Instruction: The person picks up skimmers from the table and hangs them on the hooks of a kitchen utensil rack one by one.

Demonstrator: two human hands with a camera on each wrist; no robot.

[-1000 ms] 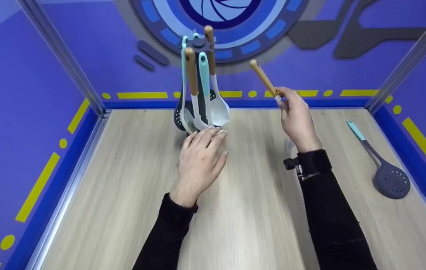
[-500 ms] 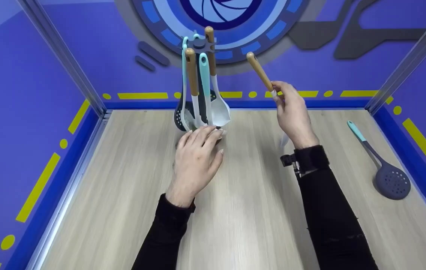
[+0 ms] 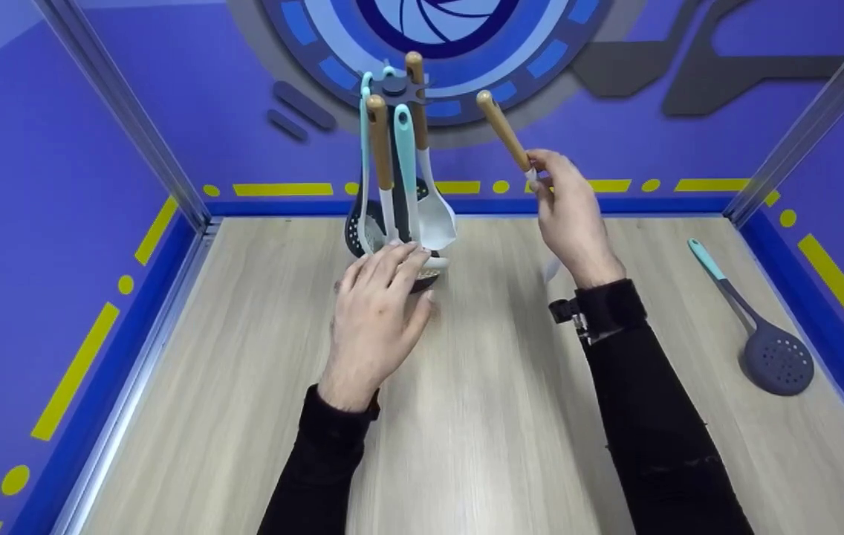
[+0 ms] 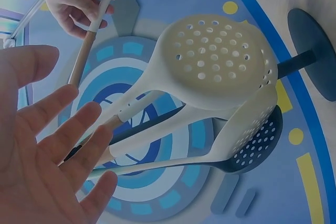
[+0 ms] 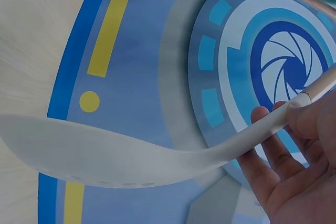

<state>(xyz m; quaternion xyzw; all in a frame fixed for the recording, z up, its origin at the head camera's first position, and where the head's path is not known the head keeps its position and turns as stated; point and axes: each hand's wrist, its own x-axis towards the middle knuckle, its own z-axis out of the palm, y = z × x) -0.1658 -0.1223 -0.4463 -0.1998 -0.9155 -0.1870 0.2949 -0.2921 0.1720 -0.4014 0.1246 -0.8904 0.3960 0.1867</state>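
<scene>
left hand [image 3: 376, 316] spread flat, right hand [image 3: 570, 215] raised, pinching

A dark grey slotted skimmer [image 3: 775, 360] with a teal handle lies flat on the pale wood-grain table [image 3: 496, 446] (far right side). Purple walls [image 3: 36, 186] carry yellow dashes and what looks like a blue aperture emblem [image 3: 437, 30].

Bare hands, long black sleeves both arms; black strap w/ small clip on right wrist [image 3: 610, 310]

the left hand [image 3: 374, 319] hides the rack's base [image 3: 428, 278]; the white spoon's [image 5: 131, 153] handle end is cut off.
</scene>
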